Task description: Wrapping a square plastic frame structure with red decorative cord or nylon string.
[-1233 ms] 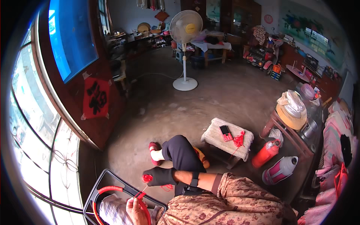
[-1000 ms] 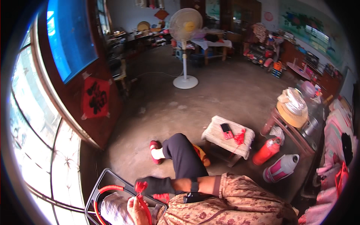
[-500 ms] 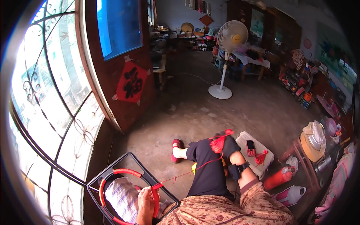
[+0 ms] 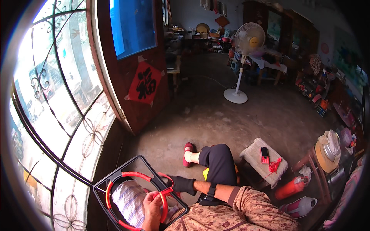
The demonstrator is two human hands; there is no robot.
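Observation:
A red cord-wrapped ring [image 4: 133,176] lies over a black wire basket [image 4: 115,178] at my lap, with a striped cloth [image 4: 129,200] under it. My left hand [image 4: 152,211] grips the ring's near right side. My right hand [image 4: 183,185], in a black glove with a wrist strap, is closed at the ring's right edge, pinching the red cord [image 4: 166,191] that crosses the ring there. My knee in dark trousers [image 4: 219,161] rises just behind the hands.
A low stool with a white cloth [image 4: 256,156] carries a red phone [image 4: 264,155] and a bundle of red thread [image 4: 274,166]. A red flask [image 4: 291,187] and a pink one [image 4: 300,206] lie to the right. A standing fan [image 4: 241,69], a door and an arched window lie beyond.
My right hand, which had pulled the red cord out high over my knee, has come back down to the ring's edge. My view has tilted slightly.

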